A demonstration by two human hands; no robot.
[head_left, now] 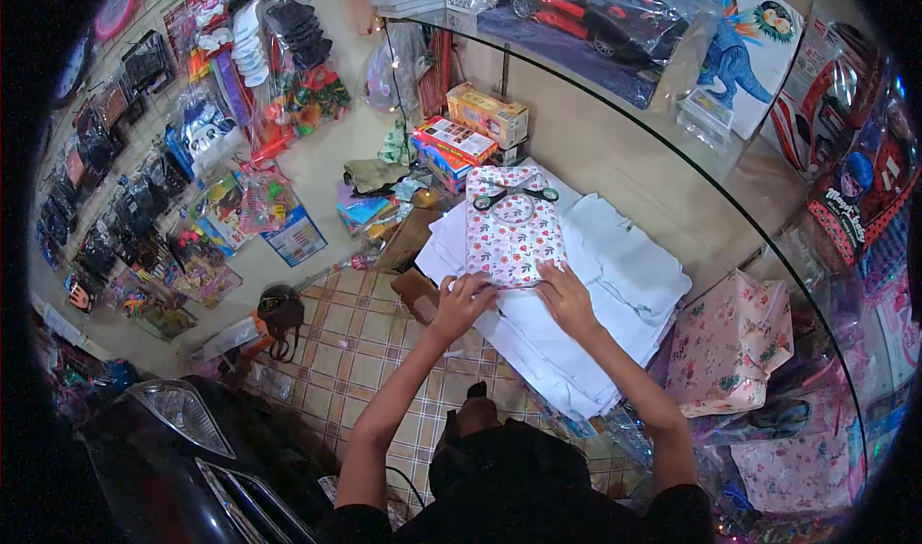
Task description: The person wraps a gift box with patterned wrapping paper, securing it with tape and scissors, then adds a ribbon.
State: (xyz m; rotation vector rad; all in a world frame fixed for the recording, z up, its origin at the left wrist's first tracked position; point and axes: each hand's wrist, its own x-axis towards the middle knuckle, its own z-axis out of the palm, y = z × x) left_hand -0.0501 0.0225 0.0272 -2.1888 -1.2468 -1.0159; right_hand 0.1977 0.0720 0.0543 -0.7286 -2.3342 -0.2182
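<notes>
Two hands are placed at the near edge of a flat parcel (516, 246) covered in white paper with red and pink flowers. The parcel is laid on a stack of white sheets (624, 256), with its long sides running away from the body. Its near left corner is touched by the bent fingers of the left hand (464, 304); its near right corner is touched by the right hand (567, 299), held with the palm down. Whether the paper is pinched or only pressed by either hand cannot be told. On the parcel's far half, dark-handled scissors (484, 201) are rested, and a clear ring-shaped item (515, 214) is set just beside them.

Beyond the parcel, a red box (459, 140) and a yellow-orange box (488, 112) are stacked among other boxes. To the left, an open cardboard box (415, 294) is seen on the tiled floor (331, 342), and many small packets (206, 131) are hung on the wall. Above and to the right, a packaged red and black toy car (586, 16) is held on a glass shelf (672, 145). Below the shelf's edge, a pink floral package (725, 347) is propped near the sheets. At the lower left, a glossy black vehicle (125, 458) is partly shown.
</notes>
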